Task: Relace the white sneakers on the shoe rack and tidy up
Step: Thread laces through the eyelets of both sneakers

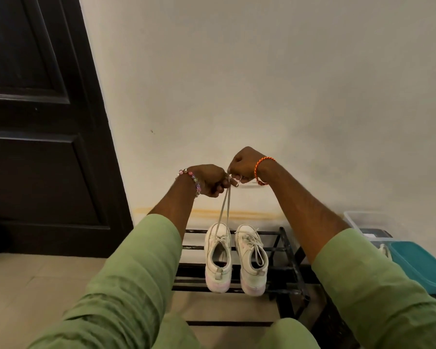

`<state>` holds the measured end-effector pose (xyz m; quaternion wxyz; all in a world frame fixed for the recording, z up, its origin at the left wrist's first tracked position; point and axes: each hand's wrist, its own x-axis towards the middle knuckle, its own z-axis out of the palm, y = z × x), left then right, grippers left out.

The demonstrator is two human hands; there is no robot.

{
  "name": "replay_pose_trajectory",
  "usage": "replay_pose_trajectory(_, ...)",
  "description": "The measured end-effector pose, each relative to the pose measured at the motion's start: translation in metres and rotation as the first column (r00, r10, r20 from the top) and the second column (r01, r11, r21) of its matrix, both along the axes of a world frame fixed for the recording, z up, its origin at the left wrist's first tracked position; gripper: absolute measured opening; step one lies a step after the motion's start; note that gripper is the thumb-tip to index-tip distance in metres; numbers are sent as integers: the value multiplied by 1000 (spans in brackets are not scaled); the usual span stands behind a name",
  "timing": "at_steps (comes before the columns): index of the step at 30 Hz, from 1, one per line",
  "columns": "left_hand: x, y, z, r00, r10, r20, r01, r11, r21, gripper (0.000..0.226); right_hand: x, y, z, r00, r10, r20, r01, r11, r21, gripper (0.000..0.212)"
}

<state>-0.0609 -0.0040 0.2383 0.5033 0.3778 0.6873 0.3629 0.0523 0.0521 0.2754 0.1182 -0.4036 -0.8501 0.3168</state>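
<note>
I see my left hand and right hand raised before the wall, fingers curled, each pinching an end of the pale flat shoelace (both strands taut). It runs down to the left white canvas sneaker, beside its laced mate on the black metal shoe rack.

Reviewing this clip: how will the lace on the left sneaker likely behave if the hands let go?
Probably floppy: the lace runs straight only because both hands, left hand and right hand, pull it taut. Likely light too, since the left sneaker sits on the rack unlifted. Released, it would probably drop limp over the shoe.
</note>
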Motion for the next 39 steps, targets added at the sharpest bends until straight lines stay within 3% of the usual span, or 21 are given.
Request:
replay_pose_trajectory(4,-3,-1,0,993,-112,31,112,994,-7,35,-2,5,6,993,115,2,-114,985,129,17)
replay_pose_trajectory(7,-6,-3,1,992,-116,45,116,993,-7,33,-4,9,-3,992,110,-53,-97,974,206,14)
replay_pose_trajectory(10,-8,-3,-2,999,-41,-1,41,998,38,25,-7,13,-24,975,11,-222,4,998,69,7)
replay_pose_trajectory(12,-9,-2,-6,983,-9,-183,30,993,110,20,-8,13,-38,946,-68,-318,43,995,-87,10)
replay_pose_trajectory(14,-12,-2,-10,857,-6,-516,116,976,182,19,-9,15,-49,918,-118,-378,36,975,-217,16)
replay_pose_trajectory(16,-13,-3,-13,640,11,-768,231,951,206,22,-9,14,-54,907,-148,-395,31,957,-288,15)
replay_pose_trajectory(23,-19,-6,-26,200,170,-965,362,902,234,23,-13,14,-62,904,-198,-379,50,929,-367,4)
replay_pose_trajectory(26,-14,-8,-36,121,254,-960,416,865,281,25,-16,14,-62,917,-217,-336,73,917,-392,13)
replay_pose_trajectory(28,-12,-9,-39,184,271,-945,408,853,324,24,-16,14,-61,925,-222,-309,85,912,-401,17)
replay_pose_trajectory(29,-12,-7,-38,272,287,-919,351,859,372,22,-15,14,-60,930,-221,-294,95,916,-390,18)
replay_pose_trajectory(31,-13,-5,-28,535,306,-787,110,899,424,19,-12,14,-58,935,-219,-278,119,935,-335,17)
replay_pose_trajectory(33,-12,-4,-11,835,326,-444,-189,927,324,15,-9,12,-54,929,-220,-296,126,943,-307,8)
replay_pose_trajectory(34,-13,-3,-5,906,335,-260,-285,935,211,17,-8,10,-52,926,-214,-311,112,942,-315,11)
replay_pose_trajectory(36,-16,-6,2,947,312,-77,-309,950,49,29,-7,5,-46,934,-169,-314,59,942,-330,25)
replay_pose_trajectory(39,-19,-10,6,963,253,89,-250,967,-51,29,-7,1,-38,972,-67,-225,19,978,-210,25)
